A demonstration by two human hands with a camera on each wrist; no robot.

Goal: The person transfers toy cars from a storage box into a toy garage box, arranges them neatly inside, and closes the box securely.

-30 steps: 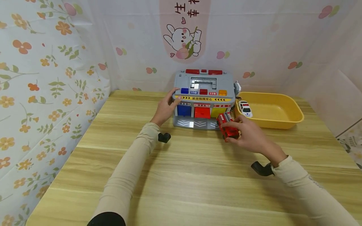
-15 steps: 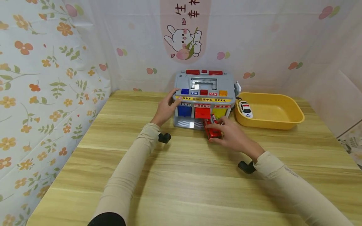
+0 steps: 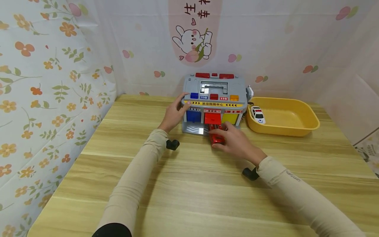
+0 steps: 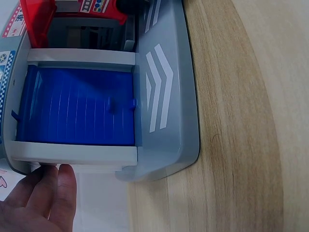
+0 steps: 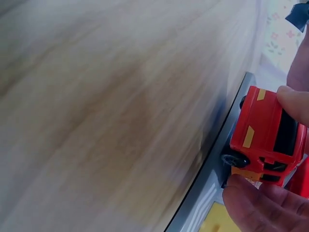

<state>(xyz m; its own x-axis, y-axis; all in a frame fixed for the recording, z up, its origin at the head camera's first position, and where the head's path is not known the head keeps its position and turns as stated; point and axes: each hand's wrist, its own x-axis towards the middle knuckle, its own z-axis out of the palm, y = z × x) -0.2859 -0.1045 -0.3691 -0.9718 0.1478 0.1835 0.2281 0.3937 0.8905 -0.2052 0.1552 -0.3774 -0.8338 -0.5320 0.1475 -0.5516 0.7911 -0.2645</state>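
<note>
A grey toy rescue station stands at the back of the table, with a blue door, a red door and a yellow door. The red middle door is raised. My left hand grips the station's left upper corner, thumb on the front edge; in the left wrist view its fingers touch the side wall. My right hand pinches a red toy fire truck by its sides. The truck's far end is at the middle doorway, under the red door, partly hidden by the fingers.
Right of the station stands a yellow plastic tray. A white toy police car leans on its left rim. Behind the station hangs a patterned cloth. Bare wooden tabletop lies in front.
My right hand has carried the fire truck leftward, from in front of the yellow door to the red middle doorway. My left hand has stayed on the station.
</note>
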